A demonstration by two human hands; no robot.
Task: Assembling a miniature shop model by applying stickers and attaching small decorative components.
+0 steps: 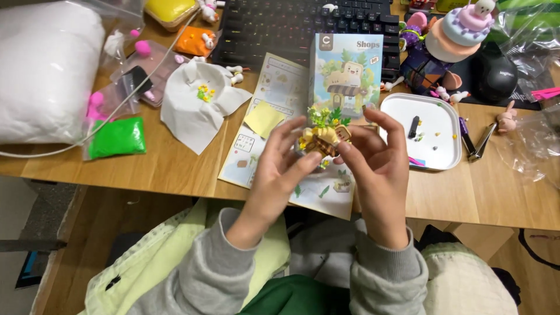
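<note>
A light wooden desk with a smooth grain top (175,169) fills most of the view under even, soft indoor light. Below its front edge lies a warm brown wooden floor (76,245), beside a grey speckled mat (49,213).

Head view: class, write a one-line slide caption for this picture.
Both hands, left and right, hold a small block model above an instruction sheet.

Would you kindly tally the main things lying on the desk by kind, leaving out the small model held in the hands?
White tray: 1
Keyboard: 1
Box with picture front: 1
Instruction sheet: 1
Yellow sticky note: 1
Green clay bag: 1
White tissue: 1
Total: 7
</note>
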